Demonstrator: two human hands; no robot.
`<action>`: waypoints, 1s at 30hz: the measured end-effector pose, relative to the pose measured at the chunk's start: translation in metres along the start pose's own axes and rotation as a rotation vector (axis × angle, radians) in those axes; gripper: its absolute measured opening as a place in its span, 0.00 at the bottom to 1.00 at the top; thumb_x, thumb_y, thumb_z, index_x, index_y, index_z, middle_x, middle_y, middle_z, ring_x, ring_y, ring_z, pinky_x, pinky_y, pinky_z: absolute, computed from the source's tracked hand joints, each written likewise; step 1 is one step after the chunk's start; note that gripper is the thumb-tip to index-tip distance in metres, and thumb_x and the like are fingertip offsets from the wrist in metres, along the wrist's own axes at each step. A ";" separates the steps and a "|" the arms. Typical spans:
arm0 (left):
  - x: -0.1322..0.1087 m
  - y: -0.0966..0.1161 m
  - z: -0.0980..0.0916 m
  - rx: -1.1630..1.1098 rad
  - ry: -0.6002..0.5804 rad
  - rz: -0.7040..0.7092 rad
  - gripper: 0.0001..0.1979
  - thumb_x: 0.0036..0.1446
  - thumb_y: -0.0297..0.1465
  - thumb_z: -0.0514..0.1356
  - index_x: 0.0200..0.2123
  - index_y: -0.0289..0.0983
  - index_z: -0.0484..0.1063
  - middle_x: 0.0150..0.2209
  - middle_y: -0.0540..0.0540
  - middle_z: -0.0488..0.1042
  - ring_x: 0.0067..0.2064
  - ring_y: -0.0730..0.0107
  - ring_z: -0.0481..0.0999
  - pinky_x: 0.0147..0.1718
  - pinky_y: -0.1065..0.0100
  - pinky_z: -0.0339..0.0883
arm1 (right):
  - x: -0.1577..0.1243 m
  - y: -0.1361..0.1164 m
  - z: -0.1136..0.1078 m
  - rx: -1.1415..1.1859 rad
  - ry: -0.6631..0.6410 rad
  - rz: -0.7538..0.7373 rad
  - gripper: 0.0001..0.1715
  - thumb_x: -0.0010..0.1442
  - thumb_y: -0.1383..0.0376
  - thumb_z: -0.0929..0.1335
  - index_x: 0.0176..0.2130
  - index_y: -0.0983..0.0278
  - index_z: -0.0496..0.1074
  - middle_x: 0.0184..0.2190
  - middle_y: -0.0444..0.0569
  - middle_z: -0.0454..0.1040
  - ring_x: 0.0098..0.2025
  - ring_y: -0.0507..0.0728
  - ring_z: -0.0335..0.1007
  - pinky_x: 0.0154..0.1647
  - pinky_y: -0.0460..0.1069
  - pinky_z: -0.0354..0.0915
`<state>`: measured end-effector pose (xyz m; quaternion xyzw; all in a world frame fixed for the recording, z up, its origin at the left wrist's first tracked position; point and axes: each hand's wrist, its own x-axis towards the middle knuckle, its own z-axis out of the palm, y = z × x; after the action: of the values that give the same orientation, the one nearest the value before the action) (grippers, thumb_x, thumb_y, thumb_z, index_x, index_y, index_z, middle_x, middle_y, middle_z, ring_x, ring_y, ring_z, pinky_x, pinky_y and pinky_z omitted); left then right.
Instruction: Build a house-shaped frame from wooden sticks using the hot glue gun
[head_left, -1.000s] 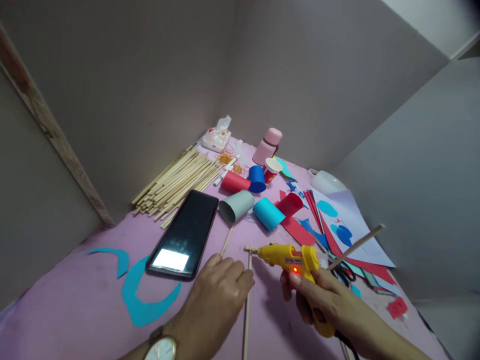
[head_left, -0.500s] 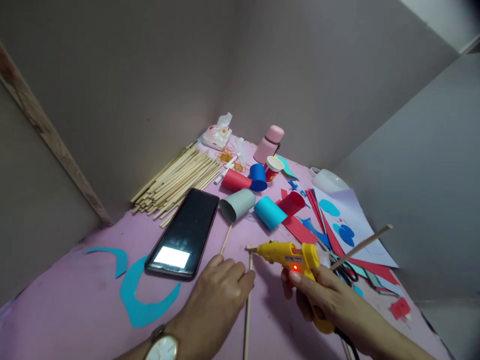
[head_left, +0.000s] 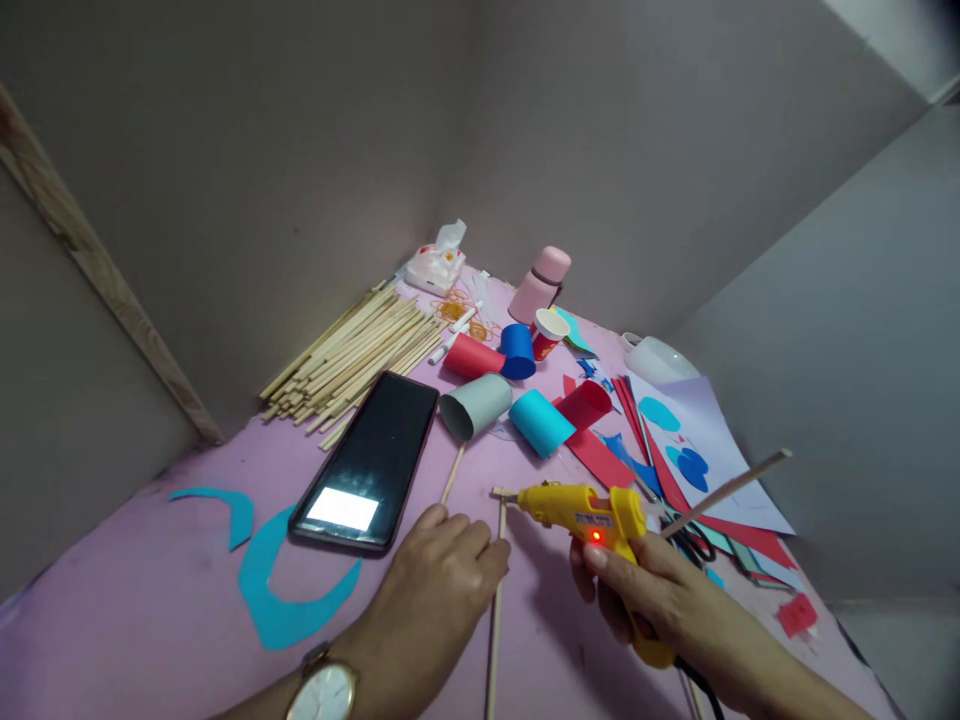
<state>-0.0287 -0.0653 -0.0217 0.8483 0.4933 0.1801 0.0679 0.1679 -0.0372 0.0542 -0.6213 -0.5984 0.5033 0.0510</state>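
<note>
My right hand [head_left: 637, 590] is wrapped round a yellow glue gun [head_left: 577, 508] with a lit red light. Its nozzle points left and touches or nearly touches the upper end of a thin wooden stick [head_left: 492, 660] lying lengthwise on the table. A short crosswise piece of wood [head_left: 499, 491] shows at that end. My left hand [head_left: 450, 575] is closed low over the table, fingers curled beside the stick's upper part. Another thin wooden stick [head_left: 452, 474] sticks out beyond its knuckles; its grip underneath is hidden.
A black phone [head_left: 375, 450] and blue paper cutouts [head_left: 292, 610] lie left. Behind are a bundle of sticks [head_left: 360, 350], coloured paper tubes [head_left: 541, 422], a paper cup [head_left: 550, 330] and a pink bottle [head_left: 541, 285]. Scissors [head_left: 694, 540] and paper sheets [head_left: 735, 460] lie right.
The glue gun has shifted very slightly right with my right hand. My left hand and the sticks have stayed almost still.
</note>
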 end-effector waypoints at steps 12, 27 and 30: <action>0.001 -0.002 -0.001 -0.008 -0.035 -0.014 0.07 0.57 0.21 0.58 0.34 0.39 0.72 0.31 0.50 0.74 0.33 0.63 0.71 0.34 0.62 0.57 | 0.003 0.008 0.001 0.074 -0.010 -0.015 0.27 0.58 0.44 0.62 0.26 0.64 0.64 0.18 0.41 0.62 0.21 0.49 0.55 0.21 0.45 0.50; -0.001 -0.001 -0.001 0.003 -0.003 -0.002 0.06 0.56 0.21 0.59 0.32 0.39 0.71 0.29 0.51 0.73 0.32 0.65 0.70 0.33 0.63 0.56 | 0.004 0.010 0.000 0.046 -0.021 -0.039 0.28 0.58 0.44 0.62 0.21 0.63 0.60 0.16 0.39 0.60 0.19 0.48 0.54 0.21 0.45 0.48; 0.000 -0.001 -0.001 0.003 -0.016 -0.003 0.06 0.54 0.21 0.60 0.33 0.39 0.72 0.30 0.51 0.74 0.32 0.64 0.71 0.34 0.62 0.57 | 0.004 0.010 0.001 0.048 -0.014 -0.043 0.28 0.56 0.43 0.62 0.22 0.63 0.59 0.16 0.39 0.60 0.19 0.47 0.53 0.20 0.45 0.47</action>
<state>-0.0294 -0.0649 -0.0213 0.8491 0.4941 0.1725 0.0711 0.1736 -0.0372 0.0446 -0.6032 -0.5996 0.5209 0.0726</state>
